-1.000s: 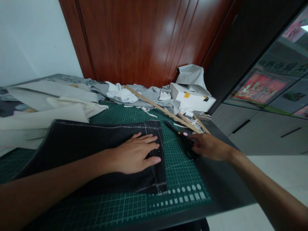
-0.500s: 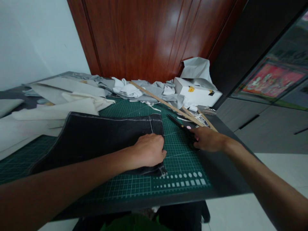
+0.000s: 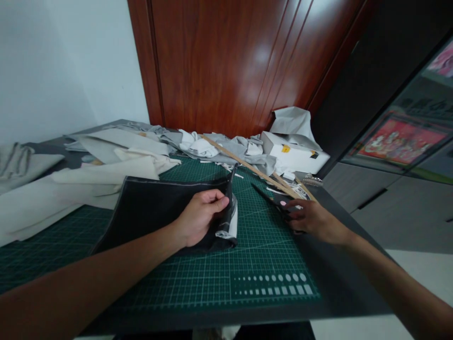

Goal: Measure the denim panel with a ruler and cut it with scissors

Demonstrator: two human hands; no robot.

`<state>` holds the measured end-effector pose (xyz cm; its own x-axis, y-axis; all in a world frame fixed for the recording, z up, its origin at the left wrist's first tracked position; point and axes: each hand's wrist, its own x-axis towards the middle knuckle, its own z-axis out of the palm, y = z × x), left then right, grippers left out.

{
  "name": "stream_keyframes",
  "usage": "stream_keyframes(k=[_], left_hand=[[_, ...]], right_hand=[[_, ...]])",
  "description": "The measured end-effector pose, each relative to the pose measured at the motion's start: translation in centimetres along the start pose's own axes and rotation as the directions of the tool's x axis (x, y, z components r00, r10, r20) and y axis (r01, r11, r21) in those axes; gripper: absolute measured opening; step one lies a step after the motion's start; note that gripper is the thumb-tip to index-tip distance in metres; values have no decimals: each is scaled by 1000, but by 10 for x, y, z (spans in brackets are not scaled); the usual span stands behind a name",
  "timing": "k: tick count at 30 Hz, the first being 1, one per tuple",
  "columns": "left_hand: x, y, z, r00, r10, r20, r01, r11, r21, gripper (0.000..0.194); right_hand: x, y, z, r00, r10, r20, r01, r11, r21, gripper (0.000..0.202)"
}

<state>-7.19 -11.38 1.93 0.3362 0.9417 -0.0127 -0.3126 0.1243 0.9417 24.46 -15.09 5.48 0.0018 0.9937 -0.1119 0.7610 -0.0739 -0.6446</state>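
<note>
A piece of black cloth (image 3: 159, 203) with pale stitching along its edges lies on the green cutting mat (image 3: 262, 264). My left hand (image 3: 200, 215) pinches its right end between thumb and fingers. That end is lifted and turned back, so a white underside (image 3: 233, 219) shows. Over to the right, my right hand (image 3: 307, 217) has its fingers curled at the handles of black scissors (image 3: 267, 196). The scissors lie on the mat, blades pointing away and to the left. Part of the handles is hidden by the fingers.
Cream fabric pieces (image 3: 106, 177) lie at the left. Grey and white scraps (image 3: 226, 146) are heaped along the back, with a long wooden strip (image 3: 247, 165) across them. A white box (image 3: 297, 153) stands at the back right, near a dark cabinet (image 3: 371, 189).
My left hand has gone from pressing on the black cloth to pinching its right end, which has come up and folded back. The scissors stay in place; my right fingers look looser on them.
</note>
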Motion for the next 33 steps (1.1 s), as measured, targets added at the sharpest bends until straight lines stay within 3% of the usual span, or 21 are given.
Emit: stream_keyframes(k=[2,4,5,8,11,13,17,20,25,28,33], left_hand=[[0,2,-1,1000,22,-13,-23,998,-59,27],[-1,2,-2,998,67,1,-66,995,-79,23],[-1,2,-2,996,94,8,-93,992,-82,21],[-1,1,0,987,157,19,-155,985,-71,17],[-1,-2,4,981,192,36,-191,981,-35,13],[0,-5,7,973,226,52,-227,974,11,13],[-2,-9,9,957,278,83,-286,951,117,15],[-6,-9,6,942,300,148,-319,938,132,19],[-10,-4,2,920,323,224,-362,918,163,21],[-9,0,-1,917,347,198,-391,879,272,21],[-5,2,-3,901,354,251,-428,821,378,21]], right_hand=[[-12,2,1,1000,8,10,-10,982,187,73],[-28,5,3,998,59,3,-51,841,538,85],[-35,5,5,996,84,4,-68,777,626,84],[-53,-1,15,993,99,-61,-22,676,737,61],[-57,-22,35,995,-17,-102,96,531,842,42],[-50,-43,50,995,-57,-80,98,477,874,39],[-23,-79,79,990,-81,-115,140,470,872,54],[-7,-91,91,986,-72,-149,165,465,870,58],[0,-98,96,968,-75,-241,247,476,844,56],[0,-101,97,972,-81,-222,233,500,834,56],[1,-103,99,973,-83,-216,226,541,810,54]])
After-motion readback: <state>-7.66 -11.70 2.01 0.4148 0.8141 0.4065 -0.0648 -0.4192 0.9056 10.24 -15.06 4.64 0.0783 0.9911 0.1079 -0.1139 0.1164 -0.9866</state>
